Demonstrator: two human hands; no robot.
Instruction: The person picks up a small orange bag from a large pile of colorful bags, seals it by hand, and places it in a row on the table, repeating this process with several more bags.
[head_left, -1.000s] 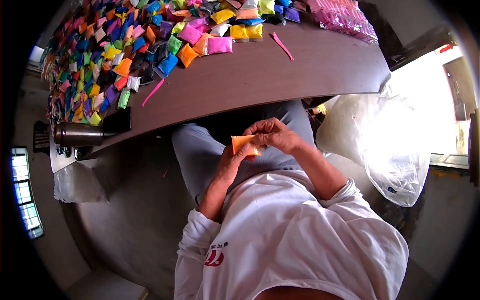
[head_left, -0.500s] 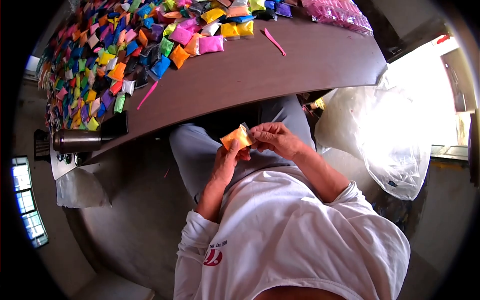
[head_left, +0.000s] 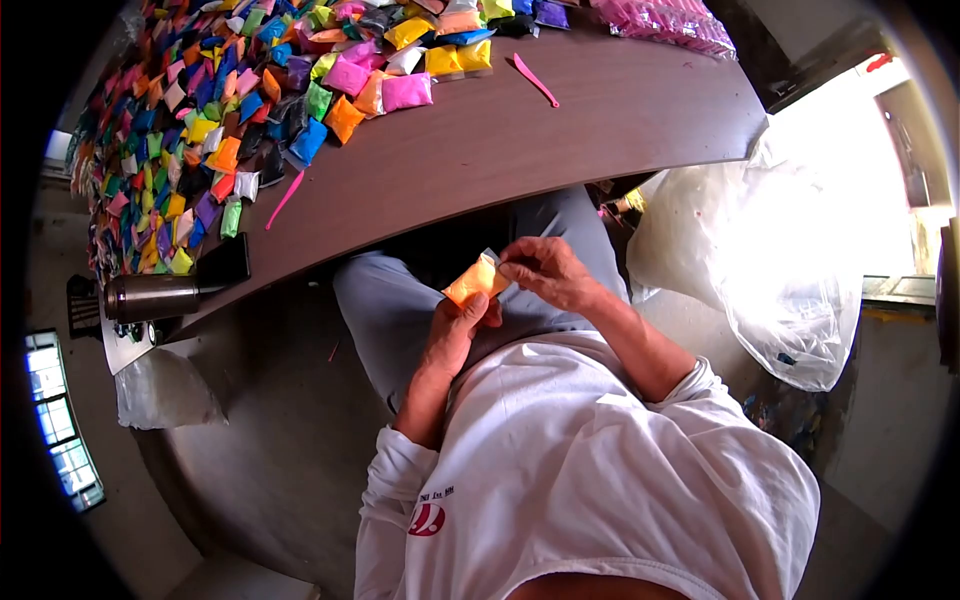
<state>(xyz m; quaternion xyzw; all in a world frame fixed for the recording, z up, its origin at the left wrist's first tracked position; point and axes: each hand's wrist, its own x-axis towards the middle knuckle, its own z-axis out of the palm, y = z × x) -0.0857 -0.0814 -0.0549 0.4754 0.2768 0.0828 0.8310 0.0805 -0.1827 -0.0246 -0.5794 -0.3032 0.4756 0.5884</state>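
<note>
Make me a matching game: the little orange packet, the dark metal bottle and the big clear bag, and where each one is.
1 small orange plastic packet
2 dark metal bottle
3 big clear plastic bag

a lying at the left end of the brown wooden table
b off the table's right end
c between left hand and right hand

Pairs: 1-c, 2-a, 3-b

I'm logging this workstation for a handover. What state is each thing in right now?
orange packet: held over the lap between both hands; whether sealed or open cannot be told.
left hand: gripping the packet from below.
right hand: pinching the packet's clear top edge.
coloured packets: heaped loose on the table.
pink sticks: lying flat on the table, untouched.
clear plastic bag: slumped beside the table.
</note>
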